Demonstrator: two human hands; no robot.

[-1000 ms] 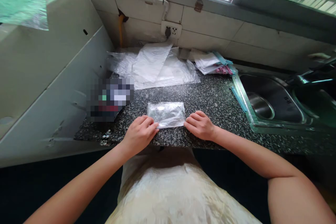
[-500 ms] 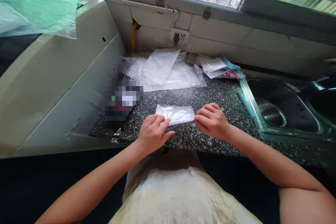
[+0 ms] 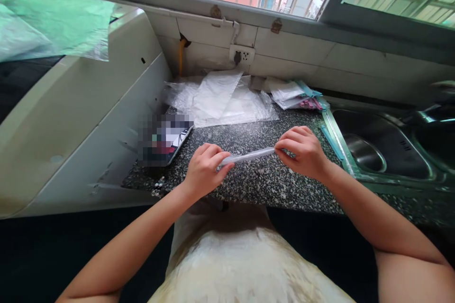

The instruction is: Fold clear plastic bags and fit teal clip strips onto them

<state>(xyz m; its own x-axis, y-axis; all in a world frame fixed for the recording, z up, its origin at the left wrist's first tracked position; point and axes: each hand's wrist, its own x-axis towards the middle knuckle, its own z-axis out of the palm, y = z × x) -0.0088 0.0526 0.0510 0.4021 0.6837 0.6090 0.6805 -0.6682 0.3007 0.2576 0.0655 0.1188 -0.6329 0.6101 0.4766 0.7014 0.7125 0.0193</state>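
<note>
A clear plastic bag (image 3: 254, 154), seen as a narrow strip, stretches between my two hands over the speckled dark countertop (image 3: 249, 184). Its left end is pinched between the thumb and fingers of my left hand (image 3: 206, 169). My right hand (image 3: 300, 149) grips the other end with its fingertips. Behind them, flat white and clear plastic bags (image 3: 227, 99) lie in a loose pile against the wall.
Left, a phone-like device (image 3: 179, 139), partly blurred out, lies beside a pale appliance (image 3: 117, 85). Small bags with blue and pink strips (image 3: 300, 94) rest at the back right. A blue strip (image 3: 332, 143) lies by the metal sink (image 3: 384, 137).
The bag was lying flatter with its broad face showing; now it is raised and narrowed to a strip. My right hand has moved up and right, and my left thumb has closed onto the bag.
</note>
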